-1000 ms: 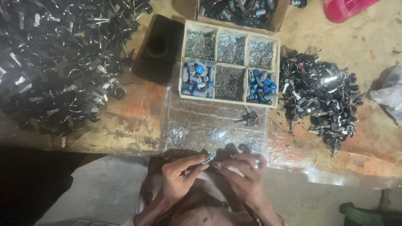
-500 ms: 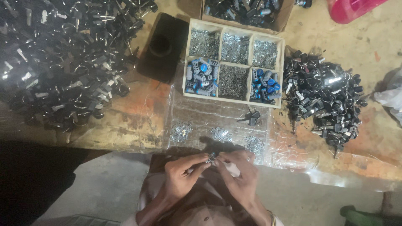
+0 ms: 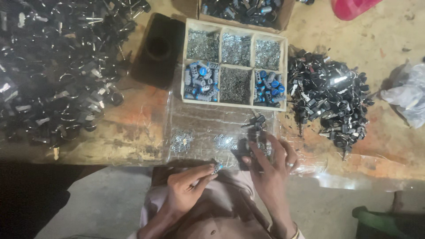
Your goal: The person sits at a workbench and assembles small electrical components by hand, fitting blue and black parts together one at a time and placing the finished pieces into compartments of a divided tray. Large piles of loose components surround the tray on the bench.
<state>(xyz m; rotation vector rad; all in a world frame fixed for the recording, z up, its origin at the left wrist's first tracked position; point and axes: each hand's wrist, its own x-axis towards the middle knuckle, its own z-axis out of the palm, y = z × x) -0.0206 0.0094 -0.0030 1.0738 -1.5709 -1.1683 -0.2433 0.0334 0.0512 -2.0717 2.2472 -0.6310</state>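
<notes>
My left hand (image 3: 188, 186) pinches a small silver cylinder part with a blue end (image 3: 217, 167) between thumb and fingers, just off the bench's near edge. My right hand (image 3: 270, 166) reaches forward onto a clear plastic sheet (image 3: 199, 121) and its fingers close around a small black metal piece (image 3: 253, 142) lying there. Small heaps of silver bits (image 3: 181, 140) rest on the sheet to the left of that hand. Behind the sheet stands a divided tray (image 3: 284, 71) with silver parts and blue-capped cylinders.
A big heap of black metal parts (image 3: 57, 75) fills the left of the bench and a smaller heap (image 3: 330, 97) lies at the right. A black block with a hole (image 3: 157, 51), a cardboard box of parts (image 3: 241, 11), a red object (image 3: 354, 6) and a plastic bag (image 3: 409, 95) stand around.
My hands were together near the bench edge working one small part. They have parted: the right hand went forward onto the plastic sheet to the black piece, the left stayed back with the cylinder.
</notes>
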